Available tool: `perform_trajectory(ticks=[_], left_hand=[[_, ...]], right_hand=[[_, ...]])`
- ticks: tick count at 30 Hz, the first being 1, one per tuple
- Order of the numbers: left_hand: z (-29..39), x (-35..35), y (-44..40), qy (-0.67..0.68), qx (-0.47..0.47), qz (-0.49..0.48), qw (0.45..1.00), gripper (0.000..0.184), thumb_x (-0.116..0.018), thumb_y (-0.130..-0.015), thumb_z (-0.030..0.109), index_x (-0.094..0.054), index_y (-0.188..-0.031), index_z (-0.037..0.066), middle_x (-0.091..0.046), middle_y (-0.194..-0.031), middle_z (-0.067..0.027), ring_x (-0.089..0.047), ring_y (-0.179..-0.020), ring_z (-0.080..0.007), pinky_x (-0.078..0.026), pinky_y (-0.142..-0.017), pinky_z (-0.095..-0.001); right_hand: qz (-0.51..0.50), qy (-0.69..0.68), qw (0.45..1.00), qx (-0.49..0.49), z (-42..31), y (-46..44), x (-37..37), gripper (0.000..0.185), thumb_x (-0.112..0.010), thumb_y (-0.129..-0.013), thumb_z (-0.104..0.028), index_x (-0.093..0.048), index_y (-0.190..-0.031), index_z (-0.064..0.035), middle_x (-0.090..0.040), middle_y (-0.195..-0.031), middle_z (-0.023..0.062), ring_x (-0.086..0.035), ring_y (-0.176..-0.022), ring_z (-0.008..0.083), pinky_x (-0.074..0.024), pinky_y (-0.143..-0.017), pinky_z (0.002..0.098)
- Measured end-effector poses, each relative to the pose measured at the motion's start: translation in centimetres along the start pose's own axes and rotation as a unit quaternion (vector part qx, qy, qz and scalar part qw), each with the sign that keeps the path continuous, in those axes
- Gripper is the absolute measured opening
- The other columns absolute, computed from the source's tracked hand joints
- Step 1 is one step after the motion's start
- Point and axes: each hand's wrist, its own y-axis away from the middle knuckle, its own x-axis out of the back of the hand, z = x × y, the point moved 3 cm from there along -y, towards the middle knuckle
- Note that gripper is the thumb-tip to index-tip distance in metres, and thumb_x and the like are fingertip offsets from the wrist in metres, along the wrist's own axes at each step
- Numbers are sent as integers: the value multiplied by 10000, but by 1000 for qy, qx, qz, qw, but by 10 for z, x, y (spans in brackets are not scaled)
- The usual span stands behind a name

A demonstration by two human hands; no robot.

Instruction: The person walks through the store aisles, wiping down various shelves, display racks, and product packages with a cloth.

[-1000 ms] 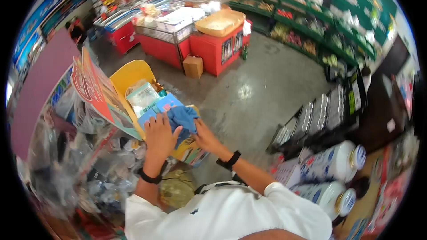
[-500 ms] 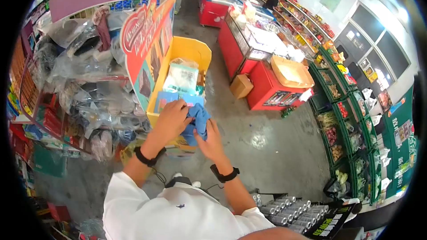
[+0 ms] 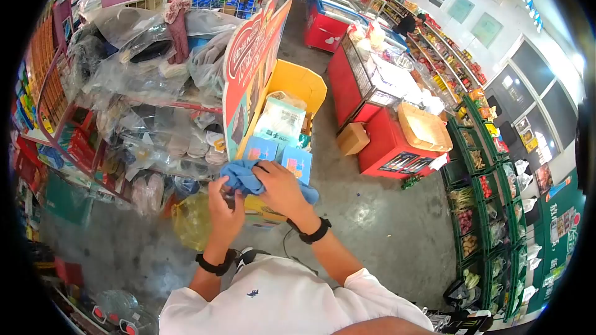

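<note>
A crumpled blue cloth [image 3: 245, 175] is stretched between both hands at the near end of a yellow display box [image 3: 302, 80]. My left hand [image 3: 226, 209] pinches the cloth's left end. Over its middle lies my right hand [image 3: 279, 189], fingers closed on the fabric, and the loose end hangs out to the right beneath the palm. Just beyond the hands, two light blue boxes [image 3: 297, 162] sit inside the display box. Behind them is a clear plastic-wrapped pack [image 3: 280, 118].
Racks with plastic-bagged slippers [image 3: 180, 136] stand at left. A red counter [image 3: 388, 149] with a tray on top and a cardboard box [image 3: 352, 139] beside it are ahead right. Green produce shelves [image 3: 456, 174] line the right. A yellow bag [image 3: 191, 220] is on the floor.
The view has swung right. Both hands have shifted on the cloth, which is now spread sideways, and the right hand has come over its middle. Both light blue boxes are now more exposed.
</note>
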Motion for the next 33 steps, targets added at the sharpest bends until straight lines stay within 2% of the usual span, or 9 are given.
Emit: perform_trajectory(ticks=[2, 6, 8, 12, 20, 24, 26, 28, 33], left_hand=[[14, 6, -12, -95, -121, -17, 988, 410, -637, -869, 17, -505, -1257, 3, -576, -1104, -181, -584, -975, -311, -471, -858, -393], [19, -2, -21, -102, -112, -69, 986, 461, -638, -875, 50, -497, -1312, 11, -574, -1267, -214, -564, -1190, -347, -440, -1007, -442], [28, -12, -22, -174, -172, -148, 958, 498, -637, -870, 77, -500, -1347, 36, -559, -1351, -178, -497, -1313, -334, -341, -1118, -497], [32, -32, -15, -248, -184, -245, 919, 569, -635, -848, 99, -486, -1397, 59, -516, -1430, -109, -412, -1398, -284, -182, -1180, -553], [67, -83, 14, -314, -192, -317, 874, 642, -655, -835, 122, -444, -1435, 36, -443, -1484, -145, -321, -1445, -325, -132, -1181, -592], [65, -104, 34, -373, -194, -281, 862, 660, -666, -822, 152, -442, -1427, 14, -430, -1489, -154, -314, -1446, -343, -156, -1177, -589], [65, -138, 54, -381, -189, -246, 871, 694, -687, -796, 175, -438, -1418, -6, -400, -1511, -162, -280, -1458, -370, -158, -1179, -586], [61, -151, 71, -366, -191, -203, 888, 701, -690, -790, 173, -433, -1416, -11, -389, -1518, -164, -266, -1461, -383, -152, -1181, -588], [64, -171, 88, -396, -182, -114, 893, 678, -670, -801, 134, -425, -1419, 3, -333, -1564, -156, -222, -1477, -402, -136, -1189, -586]], right_hand=[[13, -17, 1000, -6, 6, 7, 1, 462, -691, -669, -18, -592, -1120, -30, -587, -1129, 145, -571, -1057, 353, -488, -894, 444], [75, -56, 996, -2, 24, 26, 9, 480, -686, -659, -19, -606, -1132, 2, -604, -1150, 168, -578, -1060, 381, -494, -908, 445], [99, -108, 987, -63, 36, 44, 12, 455, -676, -697, -5, -618, -1148, 21, -623, -1135, 196, -593, -1048, 396, -497, -915, 436], [94, -248, 962, -59, 58, 73, 25, 394, -654, -758, 16, -623, -1151, 28, -635, -1123, 210, -614, -1031, 385, -494, -919, 409], [210, -376, 894, -126, 94, 135, -1, 334, -662, -818, 57, -635, -1148, 9, -658, -1102, 182, -645, -976, 280, -488, -889, 340], [199, -353, 904, -135, 106, 158, -12, 327, -707, -800, 4, -627, -1115, 31, -630, -1136, 192, -624, -1011, 314, -491, -908, 368], [236, -162, 956, -60, 111, 179, -6, 409, -731, -689, 20, -611, -1080, 37, -584, -1136, 197, -580, -1070, 378, -481, -937, 415], [224, -155, 962, -21, 108, 180, -4, 434, -733, -644, 18, -600, -1057, 23, -545, -1139, 191, -549, -1077, 376, -472, -937, 430], [213, -144, 966, 33, 122, 176, 9, 413, -732, -696, -37, -596, -1083, 14, -551, -1154, 186, -546, -1096, 373, -465, -954, 428]])
